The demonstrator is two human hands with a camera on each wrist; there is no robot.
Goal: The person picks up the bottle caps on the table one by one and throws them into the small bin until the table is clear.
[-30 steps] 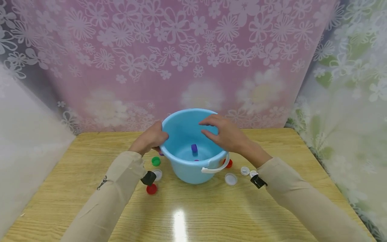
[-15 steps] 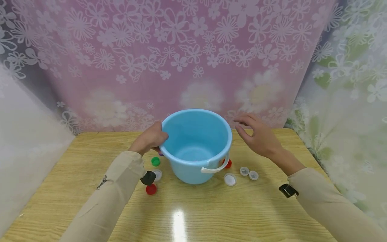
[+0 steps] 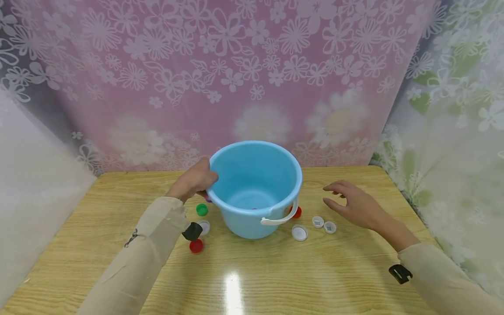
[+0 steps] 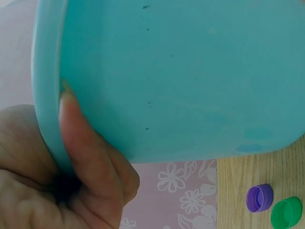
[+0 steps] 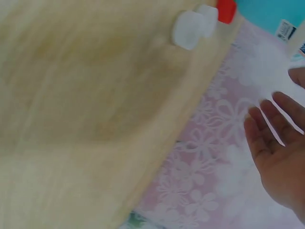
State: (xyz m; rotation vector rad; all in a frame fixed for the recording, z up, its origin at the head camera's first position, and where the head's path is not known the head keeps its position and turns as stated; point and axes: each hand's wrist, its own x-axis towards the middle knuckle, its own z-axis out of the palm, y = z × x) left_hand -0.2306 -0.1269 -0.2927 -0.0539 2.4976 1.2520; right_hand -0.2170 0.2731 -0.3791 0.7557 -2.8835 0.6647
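A light blue bucket [image 3: 252,225] stands in the middle of the table, its white handle [image 3: 280,220] hanging at the front right. My left hand [image 3: 194,178] grips the bucket's left rim, and the left wrist view has the fingers curled over that rim from outside. My right hand [image 3: 356,204] is in the air to the right of the bucket, fingers apart and nothing in them. Below and left of it lie two small white caps [image 3: 318,222] and a larger white cap [image 3: 299,232]. Only a sliver of a reddish thing shows low inside the bucket.
Beside the bucket's right side lies a red cap [image 3: 296,212]. On the left are a green cap [image 3: 202,209], a white cap [image 3: 204,227], another red cap [image 3: 196,246] and a purple cap [image 4: 259,198]. A flowered pink curtain [image 3: 256,87] hangs behind the wooden table [image 3: 275,280].
My right hand has moved from over the bucket out to the right and down. The purple cap seen dropping inside the bucket is out of sight. My left hand stays on the rim.
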